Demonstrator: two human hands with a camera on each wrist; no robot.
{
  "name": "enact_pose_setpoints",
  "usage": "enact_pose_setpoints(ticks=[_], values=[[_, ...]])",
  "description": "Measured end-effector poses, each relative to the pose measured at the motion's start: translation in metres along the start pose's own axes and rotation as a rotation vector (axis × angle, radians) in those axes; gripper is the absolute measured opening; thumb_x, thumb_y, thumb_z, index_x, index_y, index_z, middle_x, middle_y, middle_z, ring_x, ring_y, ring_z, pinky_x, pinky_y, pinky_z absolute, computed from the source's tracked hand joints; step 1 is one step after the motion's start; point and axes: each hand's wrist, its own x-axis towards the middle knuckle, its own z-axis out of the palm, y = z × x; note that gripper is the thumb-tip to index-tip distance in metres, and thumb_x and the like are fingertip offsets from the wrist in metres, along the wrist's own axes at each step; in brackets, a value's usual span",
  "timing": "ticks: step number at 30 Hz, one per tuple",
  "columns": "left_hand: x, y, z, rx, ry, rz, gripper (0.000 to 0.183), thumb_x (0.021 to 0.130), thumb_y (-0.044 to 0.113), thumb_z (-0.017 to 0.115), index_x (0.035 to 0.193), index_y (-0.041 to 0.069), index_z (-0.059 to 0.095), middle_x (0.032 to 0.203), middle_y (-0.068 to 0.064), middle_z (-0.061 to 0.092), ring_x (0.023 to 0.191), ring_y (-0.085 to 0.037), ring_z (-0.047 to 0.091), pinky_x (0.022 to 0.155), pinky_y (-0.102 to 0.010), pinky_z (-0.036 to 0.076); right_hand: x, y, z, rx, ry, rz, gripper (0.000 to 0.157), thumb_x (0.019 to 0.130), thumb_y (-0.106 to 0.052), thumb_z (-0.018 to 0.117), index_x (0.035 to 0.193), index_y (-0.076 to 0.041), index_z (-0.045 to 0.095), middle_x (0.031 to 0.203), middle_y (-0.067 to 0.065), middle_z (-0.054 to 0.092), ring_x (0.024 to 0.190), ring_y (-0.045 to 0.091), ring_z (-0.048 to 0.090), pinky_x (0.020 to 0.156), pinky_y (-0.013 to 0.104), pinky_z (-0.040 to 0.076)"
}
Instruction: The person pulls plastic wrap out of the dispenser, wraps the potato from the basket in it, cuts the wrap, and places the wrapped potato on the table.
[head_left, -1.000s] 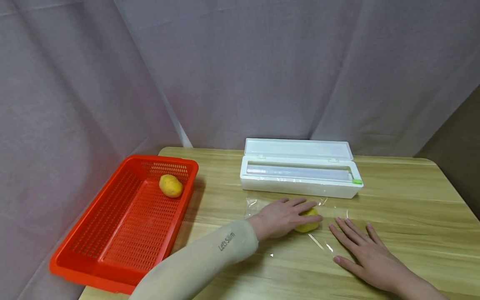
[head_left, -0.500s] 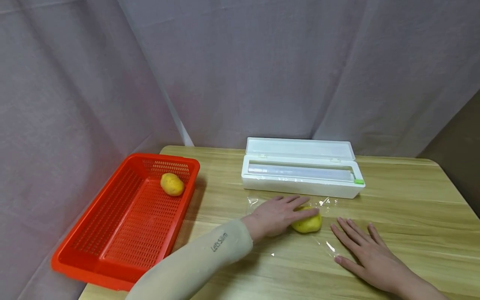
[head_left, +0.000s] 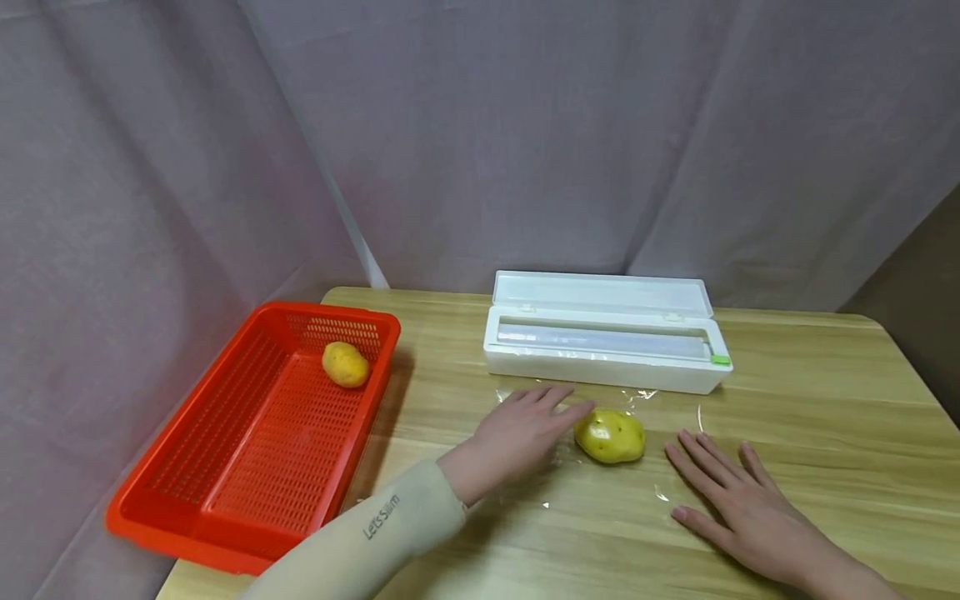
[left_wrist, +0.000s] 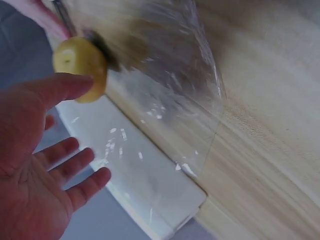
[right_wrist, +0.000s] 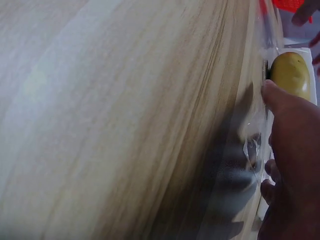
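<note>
A yellow potato lies on a sheet of clear plastic wrap spread over the wooden table. My left hand hovers just left of the potato with its fingers relaxed and nothing gripped; in the left wrist view the palm and thumb show beside the potato. To the right of the potato, my right hand rests palm down with fingers spread, its fingertips by the edge of the wrap. In the right wrist view this hand partly overlaps the potato.
Behind the potato stands a white wrap dispenser box with its lid up and a roll of film inside. At the left sits a red plastic basket holding another potato. A grey curtain hangs behind the table.
My left hand has let go of the potato and drawn back to the left, leaving the potato uncovered on the wrap. My right hand has barely moved.
</note>
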Motion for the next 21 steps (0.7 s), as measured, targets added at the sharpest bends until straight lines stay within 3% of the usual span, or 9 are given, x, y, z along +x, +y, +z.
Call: enact_pose_setpoints(ticks=[3, 8, 16, 21], values=[[-0.015, 0.001, -0.002, 0.029, 0.020, -0.010, 0.051, 0.103, 0.015, 0.066, 0.152, 0.023, 0.054, 0.142, -0.003, 0.063, 0.127, -0.021, 0.064, 0.101, -0.035, 0.057, 0.001, -0.001, -0.002, 0.005, -0.008, 0.003, 0.080, 0.100, -0.043, 0.074, 0.167, -0.017, 0.039, 0.172, 0.011, 0.036, 0.162, 0.001, -0.002, 0.131, 0.046, -0.013], [-0.042, 0.002, 0.002, 0.076, 0.015, -0.011, 0.026, 0.105, 0.014, 0.062, 0.130, 0.021, 0.067, 0.117, 0.003, 0.067, 0.107, -0.015, 0.067, 0.088, -0.030, 0.058, 0.001, -0.003, -0.006, 0.017, 0.024, -0.010, 0.083, 0.098, -0.041, 0.077, 0.167, -0.017, 0.039, 0.172, 0.008, 0.035, 0.162, 0.001, -0.001, 0.131, 0.042, -0.012], [-0.072, -0.004, 0.018, 0.053, 0.020, 0.019, 0.013, 0.100, 0.025, 0.070, 0.111, 0.021, 0.074, 0.106, 0.005, 0.070, 0.096, -0.014, 0.068, 0.084, -0.032, 0.058, -0.002, -0.003, -0.011, 0.022, 0.000, 0.017, 0.081, 0.098, -0.041, 0.077, 0.166, -0.016, 0.041, 0.169, 0.012, 0.041, 0.161, -0.001, -0.004, 0.131, 0.041, -0.014], [-0.079, -0.008, 0.020, 0.055, 0.054, 0.070, 0.007, 0.097, 0.027, 0.074, 0.103, 0.023, 0.074, 0.102, 0.007, 0.070, 0.090, -0.012, 0.068, 0.076, -0.028, 0.055, -0.009, -0.003, -0.015, 0.009, 0.047, -0.066, 0.080, 0.092, -0.039, 0.084, 0.160, -0.013, 0.050, 0.171, 0.005, 0.039, 0.163, 0.002, 0.003, 0.131, 0.037, -0.011]])
